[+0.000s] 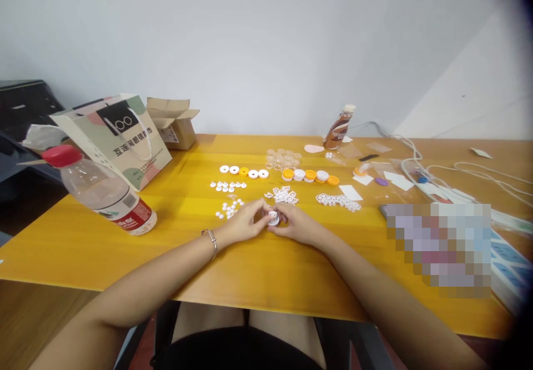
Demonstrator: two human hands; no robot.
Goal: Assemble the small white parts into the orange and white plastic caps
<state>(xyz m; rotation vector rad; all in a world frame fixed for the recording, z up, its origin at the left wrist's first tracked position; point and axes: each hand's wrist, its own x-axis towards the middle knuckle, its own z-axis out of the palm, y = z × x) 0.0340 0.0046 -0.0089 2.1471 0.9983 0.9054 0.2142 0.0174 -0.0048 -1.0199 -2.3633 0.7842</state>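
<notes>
Near the middle of the table, my left hand (249, 221) and my right hand (298, 224) meet, fingertips closed around a small white round plastic part (273, 220). Its fine detail is too small to make out. Just beyond my fingers lies a pile of white lacy cut-out pieces (283, 194), with a second pile of lacy pieces (339, 201) off to the right. Small white discs (228, 209) are scattered left of my left hand. Behind them stand rows of white pegged parts (227, 186). White and orange rings (244, 172) and round white and orange caps (310, 175) form a line farther back.
Clear plastic cups (283, 158) sit behind the caps. At left are a large bottle (109, 198), a paper bag (133, 142) and a cardboard box (177, 125). A brown drink bottle (338, 128), white cables (412, 164), paper slips (398, 181) and a blurred-out object (441, 248) occupy the right.
</notes>
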